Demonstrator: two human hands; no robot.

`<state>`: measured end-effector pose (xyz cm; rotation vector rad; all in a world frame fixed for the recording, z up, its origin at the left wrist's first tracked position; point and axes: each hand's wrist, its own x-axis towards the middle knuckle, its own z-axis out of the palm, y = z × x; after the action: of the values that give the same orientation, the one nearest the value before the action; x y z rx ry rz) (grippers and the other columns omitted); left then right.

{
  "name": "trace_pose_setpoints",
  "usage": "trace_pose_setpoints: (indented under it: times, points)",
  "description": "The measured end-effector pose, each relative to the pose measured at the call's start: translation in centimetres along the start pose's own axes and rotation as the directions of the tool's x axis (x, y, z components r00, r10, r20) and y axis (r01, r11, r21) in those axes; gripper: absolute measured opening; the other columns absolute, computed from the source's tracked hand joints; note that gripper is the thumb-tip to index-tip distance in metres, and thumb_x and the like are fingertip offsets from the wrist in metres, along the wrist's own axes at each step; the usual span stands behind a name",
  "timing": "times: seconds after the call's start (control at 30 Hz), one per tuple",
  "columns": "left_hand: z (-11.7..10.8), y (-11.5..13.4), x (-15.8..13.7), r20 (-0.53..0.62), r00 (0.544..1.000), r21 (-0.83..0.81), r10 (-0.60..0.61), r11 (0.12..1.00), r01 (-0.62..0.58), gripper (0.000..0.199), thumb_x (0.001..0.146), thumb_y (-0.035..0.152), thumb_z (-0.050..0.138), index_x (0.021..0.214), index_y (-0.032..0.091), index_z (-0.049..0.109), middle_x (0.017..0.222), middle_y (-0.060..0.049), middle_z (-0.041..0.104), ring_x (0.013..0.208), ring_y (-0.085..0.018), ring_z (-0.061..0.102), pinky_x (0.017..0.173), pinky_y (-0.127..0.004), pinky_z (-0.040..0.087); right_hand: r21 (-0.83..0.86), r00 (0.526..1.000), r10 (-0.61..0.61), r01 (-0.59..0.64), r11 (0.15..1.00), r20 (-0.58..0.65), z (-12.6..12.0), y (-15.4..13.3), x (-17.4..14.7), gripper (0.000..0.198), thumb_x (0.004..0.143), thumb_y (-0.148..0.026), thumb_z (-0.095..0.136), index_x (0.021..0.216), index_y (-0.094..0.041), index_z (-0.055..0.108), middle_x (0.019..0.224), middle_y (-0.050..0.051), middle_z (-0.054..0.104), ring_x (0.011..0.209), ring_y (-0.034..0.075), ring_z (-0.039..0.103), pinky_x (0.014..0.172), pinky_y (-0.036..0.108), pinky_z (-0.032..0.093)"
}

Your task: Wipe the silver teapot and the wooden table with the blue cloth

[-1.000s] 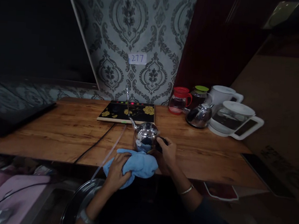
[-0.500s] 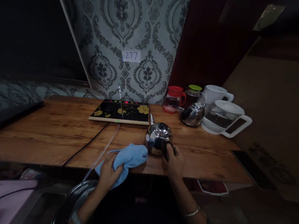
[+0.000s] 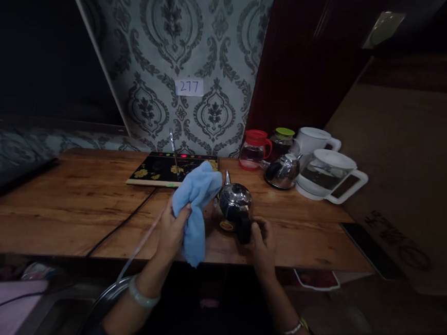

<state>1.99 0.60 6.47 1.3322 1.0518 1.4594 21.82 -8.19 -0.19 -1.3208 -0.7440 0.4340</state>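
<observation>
Right now the wooden table (image 3: 69, 202) spreads before me, with the black flowered hob (image 3: 157, 168) at its back edge. Off to the right stand a white glass-bodied kettle (image 3: 328, 181), a white jug (image 3: 314, 141), a small steel teapot (image 3: 283, 171), a green-lidded jar (image 3: 282, 141) of something dark, and a red-lidded pitcher (image 3: 254, 149) that looks clear inside. My left hand (image 3: 174, 230) is closed around the blue cloth (image 3: 196, 206), lifted beside the steel kettle (image 3: 235, 202). My right hand (image 3: 260, 240) grips its black handle (image 3: 244, 228).

Both hands raised forward, fingers (image 3: 181, 217) clenched.
</observation>
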Motion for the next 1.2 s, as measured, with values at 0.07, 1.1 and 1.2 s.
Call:
trace_pose_setpoints:
  times: [0.07,1.1,1.2]
  points:
    - [2.0,-0.4,0.9,0.093,0.989,0.029,0.119,0.992,-0.122,0.05,0.08,0.046,0.068,0.121,0.02,0.061,0.116,-0.007,0.07,0.108,-0.023,0.064,0.097,-0.035,0.05,-0.035,0.999,-0.038,0.038,0.999,0.004,-0.2,0.0,0.2,0.041,0.087,-0.056,0.057,0.105,-0.02,0.064,0.102,0.008,0.068,0.091,0.022,0.062,0.079,0.035,0.05]
    - [2.7,-6.6,-0.1,0.155,0.988,0.16,-0.022,0.987,-0.004,0.054,0.082,0.046,0.067,0.127,0.017,0.06,0.128,-0.012,0.067,0.122,-0.029,0.061,0.108,-0.045,0.047,-0.111,0.983,-0.16,0.169,0.979,0.087,-0.6,4.9,0.8,0.045,0.097,-0.046,0.047,0.133,-0.021,0.056,0.128,0.013,0.065,0.118,0.026,0.063,0.103,0.049,0.05]
    - [2.9,-5.3,-0.3,0.064,0.987,0.227,0.149,0.961,-0.16,0.062,0.084,0.043,0.067,0.138,0.02,0.048,0.138,-0.013,0.058,0.128,-0.027,0.056,0.111,-0.045,0.043,-0.133,0.981,-0.181,0.19,0.973,0.075,-0.5,4.6,0.8,0.044,0.097,-0.046,0.047,0.131,-0.021,0.057,0.126,0.013,0.067,0.117,0.025,0.064,0.102,0.048,0.051]
